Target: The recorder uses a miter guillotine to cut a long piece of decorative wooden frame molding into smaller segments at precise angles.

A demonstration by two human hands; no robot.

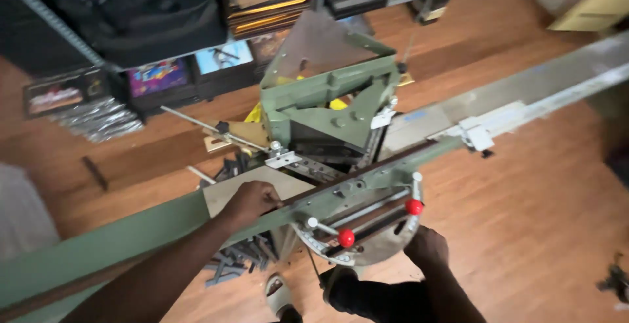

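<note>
A green metal cutting machine (331,100) stands on the wooden floor, with a long green rail (105,247) running left and a pale measuring arm (524,100) running right. A dark strip of moulding (367,169) lies along the rail. My left hand (252,200) is closed on the strip and the rail's edge just left of the cutting head. My right hand (427,247) rests under the curved front plate, below two red-knobbed levers (413,206). Its fingers are hidden, so I cannot tell whether it grips anything.
Dark shelving (131,21) with framed pictures (157,77) and stacked mouldings lines the back. Offcuts and scrap pieces (232,267) lie on the floor under the machine. My sandalled foot (275,290) is below it. A white stop block (477,134) sits on the measuring arm.
</note>
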